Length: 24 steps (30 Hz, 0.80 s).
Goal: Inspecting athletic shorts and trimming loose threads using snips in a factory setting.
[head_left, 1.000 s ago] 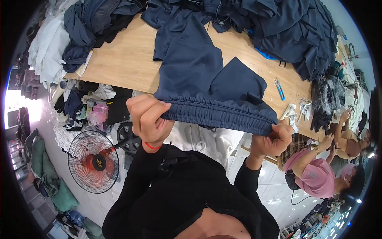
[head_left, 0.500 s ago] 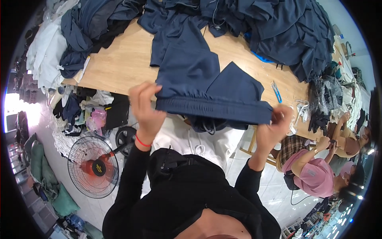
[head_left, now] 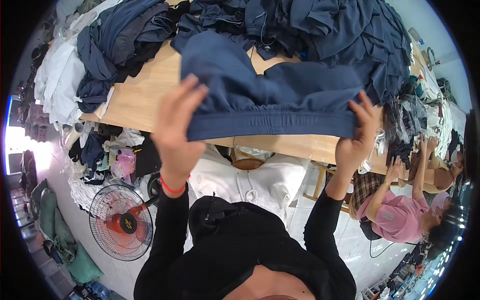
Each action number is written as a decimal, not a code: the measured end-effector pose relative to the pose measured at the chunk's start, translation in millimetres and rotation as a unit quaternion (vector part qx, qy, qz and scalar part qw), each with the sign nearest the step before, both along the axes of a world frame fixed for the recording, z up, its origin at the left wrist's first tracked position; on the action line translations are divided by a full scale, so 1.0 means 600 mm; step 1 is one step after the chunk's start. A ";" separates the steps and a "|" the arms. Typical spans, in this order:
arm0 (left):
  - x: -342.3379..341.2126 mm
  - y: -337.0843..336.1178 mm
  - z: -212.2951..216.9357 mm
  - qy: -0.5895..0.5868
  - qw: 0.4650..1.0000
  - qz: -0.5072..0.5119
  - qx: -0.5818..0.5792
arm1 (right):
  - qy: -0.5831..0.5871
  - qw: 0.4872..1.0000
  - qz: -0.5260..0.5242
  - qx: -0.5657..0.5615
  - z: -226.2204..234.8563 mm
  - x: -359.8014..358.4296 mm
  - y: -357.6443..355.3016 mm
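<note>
A pair of navy pants (head_left: pixel 272 102) is stretched between my two hands, its gathered elastic waistband along the near edge. My left hand (head_left: pixel 180 122), slightly blurred and with a red string on the wrist, grips the left end of the waistband. At the right end, my right hand (head_left: pixel 360 125) pinches the band between thumb and fingers. The legs of the pants extend away from me over the wooden table (head_left: pixel 137 95). Part of the fabric is smeared by motion.
Piles of navy garments (head_left: pixel 345 40) cover the far side of the table, with white cloth (head_left: pixel 60 80) at the left. A fan (head_left: pixel 122 222) stands on the floor at lower left. Two people sit at the right, one in a pink shirt (head_left: pixel 400 217). Plastic-wrapped items (head_left: pixel 402 122) lie near them.
Both hands have lifted and spread the waistband wider, and it now lies flatter and straighter. The legs of the pants have swung up off the table. The scissors on the right are now hidden.
</note>
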<state>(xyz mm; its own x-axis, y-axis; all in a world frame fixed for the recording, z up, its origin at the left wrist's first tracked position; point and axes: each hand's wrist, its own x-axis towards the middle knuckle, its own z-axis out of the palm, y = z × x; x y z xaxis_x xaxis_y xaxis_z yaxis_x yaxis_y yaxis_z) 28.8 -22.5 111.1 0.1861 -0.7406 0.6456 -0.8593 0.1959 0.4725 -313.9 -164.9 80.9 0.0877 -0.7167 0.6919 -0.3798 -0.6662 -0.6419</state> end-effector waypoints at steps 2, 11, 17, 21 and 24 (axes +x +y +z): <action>-0.013 0.018 -0.073 0.010 0.990 -0.051 0.132 | -0.026 0.984 0.025 0.174 -0.075 -0.017 0.009; -0.094 0.056 -0.249 0.036 0.918 -0.142 0.368 | 0.219 0.885 0.056 0.408 -0.230 0.030 0.246; -0.122 0.025 -0.189 0.129 0.909 -0.195 0.346 | 0.078 0.866 0.122 0.478 -0.213 0.060 0.219; -0.124 0.044 -0.195 0.191 0.880 -0.239 0.363 | 0.026 0.864 0.169 0.473 -0.208 0.052 0.228; -0.118 0.048 -0.211 0.214 0.864 -0.256 0.378 | 0.096 0.864 0.197 0.454 -0.209 0.051 0.234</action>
<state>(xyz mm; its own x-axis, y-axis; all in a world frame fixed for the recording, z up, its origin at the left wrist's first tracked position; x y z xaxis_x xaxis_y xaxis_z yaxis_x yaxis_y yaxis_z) -42.2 6.4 -15.3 -0.1894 -0.9763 -0.1049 -0.4666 -0.0045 0.8844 -283.2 -24.5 -44.7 0.4991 -0.8446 -0.1939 -0.3951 -0.0227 -0.9184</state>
